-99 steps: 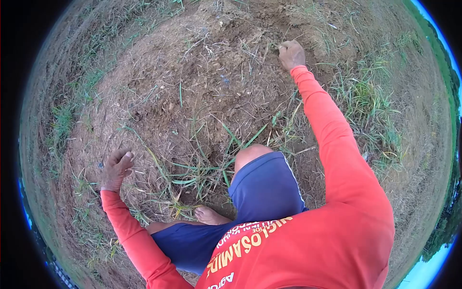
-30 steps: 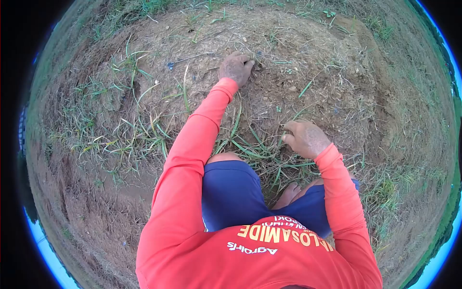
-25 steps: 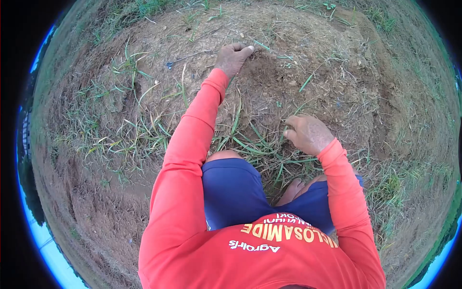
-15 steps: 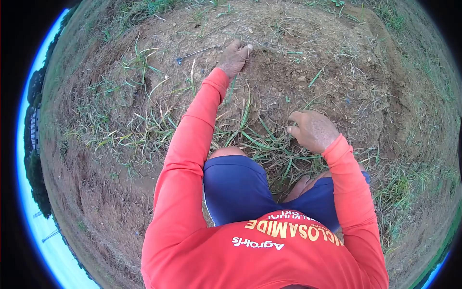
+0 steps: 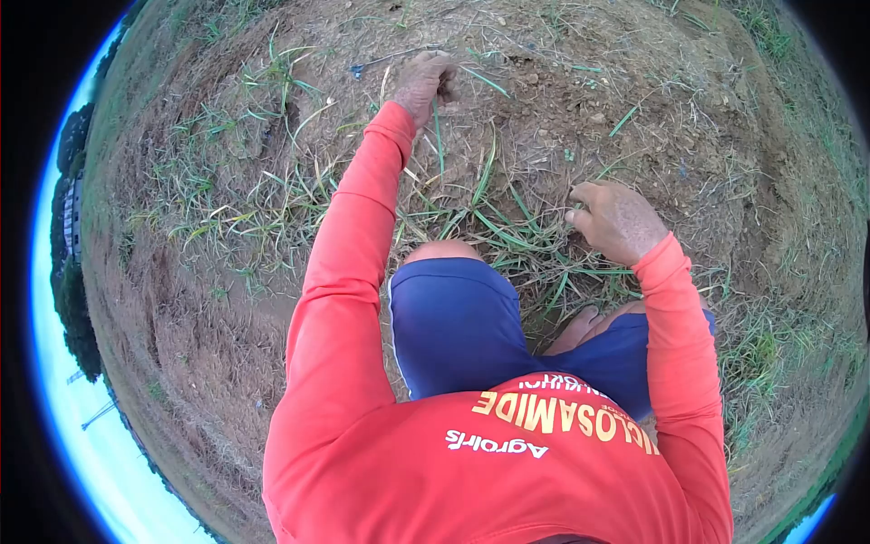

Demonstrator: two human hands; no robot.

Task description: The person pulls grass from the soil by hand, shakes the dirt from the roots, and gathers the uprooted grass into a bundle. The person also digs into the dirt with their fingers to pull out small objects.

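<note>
My left hand is stretched far forward, just above the bare soil, its fingers pinched. A long green grass blade sticks out from its right side, and another hangs below it. My right hand is close to my knees, with its fingers curled down and thumb near the forefinger. Whatever lies between those fingers is hidden. Beside and below it spreads a grass clump of green and dry blades, in front of my legs.
Dry brown soil with loose straw lies ahead. A small blue scrap with a thin stalk is left of my left hand. More grass tufts grow at the left. My bent knees and a bare foot are close below.
My left hand has drawn back slightly towards me and to the left over the soil. The right hand stays by the clump. The whole view has shifted a little.
</note>
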